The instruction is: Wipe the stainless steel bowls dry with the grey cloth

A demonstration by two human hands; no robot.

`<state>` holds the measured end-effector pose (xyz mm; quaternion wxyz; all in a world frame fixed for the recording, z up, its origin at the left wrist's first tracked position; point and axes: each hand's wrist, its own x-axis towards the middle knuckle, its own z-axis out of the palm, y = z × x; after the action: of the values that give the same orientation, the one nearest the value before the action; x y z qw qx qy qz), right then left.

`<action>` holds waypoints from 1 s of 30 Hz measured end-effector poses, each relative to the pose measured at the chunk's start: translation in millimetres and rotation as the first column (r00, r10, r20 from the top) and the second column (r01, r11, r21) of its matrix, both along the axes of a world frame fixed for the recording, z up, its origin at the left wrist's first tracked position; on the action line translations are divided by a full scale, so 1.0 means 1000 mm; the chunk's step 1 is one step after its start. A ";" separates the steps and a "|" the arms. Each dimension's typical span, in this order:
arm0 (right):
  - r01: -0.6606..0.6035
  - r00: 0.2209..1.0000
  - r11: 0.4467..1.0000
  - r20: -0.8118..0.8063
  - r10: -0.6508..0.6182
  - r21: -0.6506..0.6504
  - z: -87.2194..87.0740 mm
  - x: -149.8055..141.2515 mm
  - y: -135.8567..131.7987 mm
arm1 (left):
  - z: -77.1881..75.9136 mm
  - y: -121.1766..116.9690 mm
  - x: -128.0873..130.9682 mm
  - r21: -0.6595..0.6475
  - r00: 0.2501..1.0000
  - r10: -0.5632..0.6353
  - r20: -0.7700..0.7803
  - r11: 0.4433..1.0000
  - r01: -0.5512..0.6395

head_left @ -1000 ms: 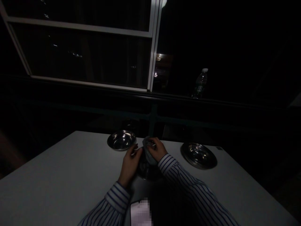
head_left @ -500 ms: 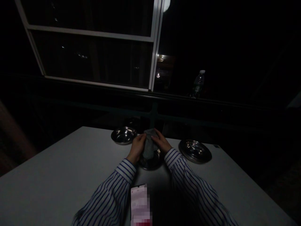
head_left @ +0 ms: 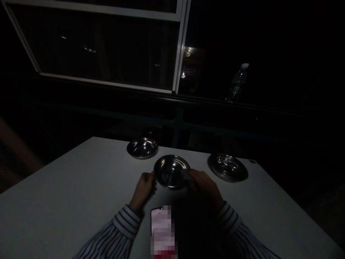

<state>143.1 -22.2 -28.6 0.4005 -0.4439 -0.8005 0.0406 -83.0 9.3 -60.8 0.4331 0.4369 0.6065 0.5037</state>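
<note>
A shiny metal dish is in the middle of the white table, between my hands. My left hand is closed at its left rim, thumb and fingers pinching the edge. My right hand is at the right side, closed round a grey cloth. Part of the cloth lies against the inside of the dish; the rest is hidden under my fingers and in shadow. A lit phone, partly pixelated, lies on the table nearer to me.
Another metal dish stands at the table's back edge on the left. On the right is what looks like a stack of metal dishes. Past the white table, a plastic bottle stands by the window frame. The surroundings are very dark.
My hands have moved apart from holding the cloth together above the dish. The left has gone to the dish's rim; the right has carried the cloth down to its right side. The view has tilted down.
</note>
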 end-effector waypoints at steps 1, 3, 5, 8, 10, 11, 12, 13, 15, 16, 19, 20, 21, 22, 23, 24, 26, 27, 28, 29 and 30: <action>0.015 0.988 0.997 0.154 -0.026 0.070 -0.007 -0.003 -0.004 | -0.005 -0.001 0.002 -0.021 0.998 -0.032 0.049 0.999 0.033; 0.052 0.912 0.979 0.391 -0.126 0.195 -0.022 -0.014 -0.010 | -0.010 -0.003 0.008 -0.037 0.987 -0.081 0.138 0.996 0.087; 0.105 0.863 0.962 0.458 -0.213 0.250 -0.035 -0.028 -0.015 | -0.013 -0.003 0.013 -0.044 0.975 -0.098 0.199 0.993 0.109; 0.145 0.852 0.956 0.459 -0.252 0.256 -0.048 -0.044 -0.020 | -0.015 -0.004 0.015 -0.056 0.962 -0.095 0.256 0.992 0.113; 0.118 0.855 0.965 0.470 -0.220 0.236 -0.052 -0.046 -0.021 | -0.017 -0.005 0.015 -0.062 0.957 -0.087 0.277 0.992 0.108; 0.099 0.856 0.969 0.477 -0.198 0.225 -0.052 -0.045 -0.021 | -0.018 -0.006 0.014 -0.063 0.956 -0.083 0.283 0.993 0.105; 0.078 0.858 0.974 0.483 -0.175 0.213 -0.052 -0.043 -0.022 | -0.019 -0.007 0.014 -0.064 0.955 -0.076 0.286 0.993 0.098; 0.058 0.859 0.978 0.489 -0.151 0.202 -0.052 -0.041 -0.022 | -0.019 -0.008 0.014 -0.066 0.956 -0.069 0.286 0.994 0.091; 0.026 0.861 0.984 0.496 -0.112 0.178 -0.051 -0.037 -0.021 | -0.020 -0.009 0.014 -0.070 0.959 -0.051 0.280 0.995 0.074; 0.015 0.862 0.986 0.497 -0.097 0.166 -0.051 -0.036 -0.021 | -0.020 -0.009 0.015 -0.075 0.961 -0.039 0.273 0.995 0.062; -0.005 0.867 0.991 0.495 -0.063 0.136 -0.051 -0.036 -0.020 | -0.019 -0.010 0.016 -0.097 0.970 0.001 0.244 0.995 0.024; -0.008 0.869 0.992 0.492 -0.056 0.126 -0.052 -0.037 -0.020 | -0.019 -0.010 0.017 -0.102 0.973 0.013 0.232 0.995 0.011; -0.010 0.871 0.993 0.489 -0.049 0.118 -0.052 -0.038 -0.020 | -0.018 -0.010 0.017 -0.101 0.975 0.022 0.221 0.995 0.000; -0.011 0.874 0.994 0.485 -0.044 0.109 -0.052 -0.039 -0.020 | -0.017 -0.009 0.018 -0.095 0.976 0.029 0.216 0.995 -0.008; -0.011 0.876 0.995 0.480 -0.039 0.101 -0.052 -0.039 -0.020 | -0.017 -0.009 0.018 -0.082 0.975 0.031 0.219 0.997 -0.013; -0.012 0.879 0.996 0.475 -0.034 0.094 -0.052 -0.039 -0.020 | -0.017 -0.009 0.018 -0.068 0.974 0.028 0.227 0.998 -0.012; -0.013 0.885 0.997 0.465 -0.025 0.079 -0.050 -0.038 -0.021 | -0.016 -0.008 0.018 -0.045 0.970 0.011 0.242 0.999 0.000; -0.014 0.888 0.997 0.460 -0.021 0.072 -0.049 -0.038 -0.021 | -0.016 -0.008 0.018 -0.041 0.970 0.007 0.241 0.999 0.002; -0.014 0.891 0.998 0.455 -0.017 0.066 -0.048 -0.037 -0.020 | -0.016 -0.007 0.017 -0.042 0.974 0.013 0.226 0.999 -0.004; -0.015 0.893 0.998 0.449 -0.014 0.061 -0.047 -0.036 -0.020 | -0.017 -0.007 0.017 -0.048 0.979 0.025 0.201 0.999 -0.016; -0.015 0.896 0.998 0.444 -0.011 0.056 -0.046 -0.036 -0.020 | -0.017 -0.007 0.016 -0.055 0.984 0.045 0.175 0.998 -0.036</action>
<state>107.3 -42.4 -74.3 0.2197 -0.4290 -0.8721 -0.0845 -66.7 2.6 -77.9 0.4859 0.3668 0.5875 0.5331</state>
